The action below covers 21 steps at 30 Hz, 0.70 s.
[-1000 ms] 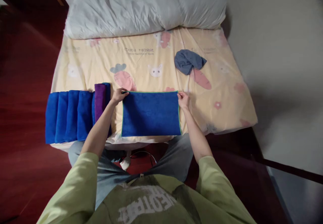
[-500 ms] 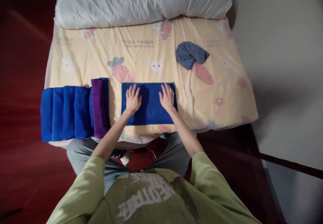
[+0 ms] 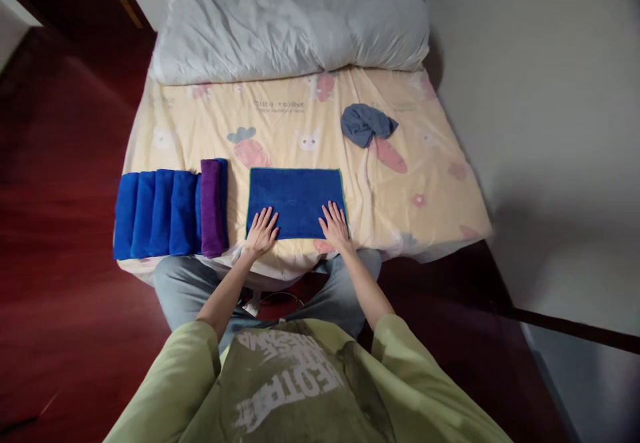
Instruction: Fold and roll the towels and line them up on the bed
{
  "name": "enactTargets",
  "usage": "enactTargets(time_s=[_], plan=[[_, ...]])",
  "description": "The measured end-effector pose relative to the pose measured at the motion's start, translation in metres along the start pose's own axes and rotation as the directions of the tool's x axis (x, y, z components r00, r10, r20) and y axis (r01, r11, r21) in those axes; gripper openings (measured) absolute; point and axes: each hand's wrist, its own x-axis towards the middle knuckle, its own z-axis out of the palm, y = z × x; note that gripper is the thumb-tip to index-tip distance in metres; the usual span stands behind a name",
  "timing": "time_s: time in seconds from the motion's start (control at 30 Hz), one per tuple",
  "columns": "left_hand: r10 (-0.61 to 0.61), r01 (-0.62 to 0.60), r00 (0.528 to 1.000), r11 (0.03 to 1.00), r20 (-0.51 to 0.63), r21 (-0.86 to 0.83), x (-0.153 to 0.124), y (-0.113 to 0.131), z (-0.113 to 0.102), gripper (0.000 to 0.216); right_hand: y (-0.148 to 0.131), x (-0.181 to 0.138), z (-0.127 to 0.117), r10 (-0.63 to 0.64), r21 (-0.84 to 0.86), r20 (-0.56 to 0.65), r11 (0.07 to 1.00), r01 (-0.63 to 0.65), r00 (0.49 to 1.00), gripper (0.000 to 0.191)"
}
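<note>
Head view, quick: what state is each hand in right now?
Left hand: open, fingers spread over the near left corner of the blue green-edged towel, grasping nothing.
Right hand: open, fingers spread over its near right corner, grasping nothing.

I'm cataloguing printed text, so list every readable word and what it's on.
"Cute rabbit": patterned bedsheet, slightly blurred.
Line beneath it, and fainter prints to either side: too blurred to read.
Large white lettering on the green T-shirt: too distorted to read surely.
Flat blue towel: none visible.

Left fingers [image 3: 267, 216] and right fingers [image 3: 332, 212] hide parts of the blue cloth [image 3: 297, 193]; the top edge crops the grey quilt [image 3: 290, 23].
</note>
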Motion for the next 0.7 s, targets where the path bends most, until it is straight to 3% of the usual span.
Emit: enactTargets(time_s=[0.17,0.3,0.47,0.7], plan=[[0.0,-0.002,1.0,0.998,-0.029,-0.055,-0.054,-0.02,-0.008,0.06,0.021,-0.052,-0.008,0.009,0.078,-0.039,0.997,-0.006,0.999,0.059],[-0.026,0.02,0.996,0.997,-0.081,-0.081,-0.081,-0.037,-0.019,0.047,0.038,-0.081,-0.019,-0.063,0.131,-0.066,0.989,0.071,0.996,0.054],[-0.091,0.092,0.993,0.996,-0.069,0.016,-0.081,-0.044,-0.035,0.037,0.049,-0.087,-0.034,-0.007,0.116,-0.097,0.993,0.019,0.995,0.043],[-0.044,0.036,0.998,0.989,0.05,0.147,-0.062,-0.022,-0.046,0.039,0.033,-0.072,-0.038,0.07,0.051,-0.037,0.996,-0.068,0.997,0.043]])
